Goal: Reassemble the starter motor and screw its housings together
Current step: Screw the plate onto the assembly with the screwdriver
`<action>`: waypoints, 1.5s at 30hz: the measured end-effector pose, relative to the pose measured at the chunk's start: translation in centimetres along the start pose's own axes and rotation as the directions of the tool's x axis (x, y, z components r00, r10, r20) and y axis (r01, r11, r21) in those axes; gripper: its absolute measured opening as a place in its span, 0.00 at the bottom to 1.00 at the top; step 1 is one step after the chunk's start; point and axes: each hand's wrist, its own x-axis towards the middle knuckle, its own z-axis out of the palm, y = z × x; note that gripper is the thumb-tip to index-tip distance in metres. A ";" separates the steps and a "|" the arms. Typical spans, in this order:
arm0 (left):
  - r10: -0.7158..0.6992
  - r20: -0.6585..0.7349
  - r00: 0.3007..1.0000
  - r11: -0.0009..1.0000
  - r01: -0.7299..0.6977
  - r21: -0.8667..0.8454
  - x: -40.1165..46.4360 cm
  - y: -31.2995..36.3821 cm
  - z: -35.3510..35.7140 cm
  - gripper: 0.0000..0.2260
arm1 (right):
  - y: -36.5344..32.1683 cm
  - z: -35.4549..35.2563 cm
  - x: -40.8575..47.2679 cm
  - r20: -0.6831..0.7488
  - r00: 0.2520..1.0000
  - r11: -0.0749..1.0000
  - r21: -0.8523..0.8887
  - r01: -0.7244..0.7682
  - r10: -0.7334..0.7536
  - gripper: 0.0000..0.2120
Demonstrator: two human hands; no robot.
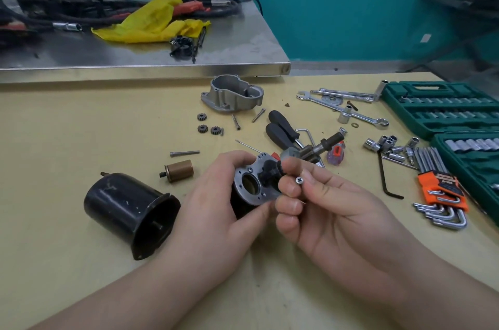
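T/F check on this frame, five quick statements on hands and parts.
1. The right hand pinches a cross-head screw. True.
2. The left hand holds the round metal plate assembly. True.
3. The black motor can stands upright. False: it lies on its side, open end toward the camera.
4. Three small gears lie on the table near the grey cast housing. True.
5. The hex key set sits left of the hands. False: it is to their right.
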 end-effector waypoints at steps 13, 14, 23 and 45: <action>-0.057 0.018 0.998 0.984 0.060 -0.166 0.2 -0.4 -0.5 0.24 | -0.2 0.0 -0.7 0.028 0.998 0.992 -0.110 0.060 -0.057 0.18; -0.054 0.013 0.998 0.986 0.056 -0.157 0.2 -0.2 -0.5 0.24 | 0.0 0.1 -0.7 0.031 0.996 0.984 -0.155 0.091 -0.087 0.17; -0.029 -0.007 1.000 0.993 0.028 -0.112 0.3 0.0 -0.4 0.25 | 0.6 -0.1 -1.0 0.027 0.888 0.609 -0.718 0.337 -0.460 0.10; 0.044 -0.001 0.999 0.997 -0.044 -0.063 0.3 0.0 -0.4 0.27 | 1.2 -1.4 0.3 0.217 0.735 0.077 -0.936 0.344 -0.643 0.11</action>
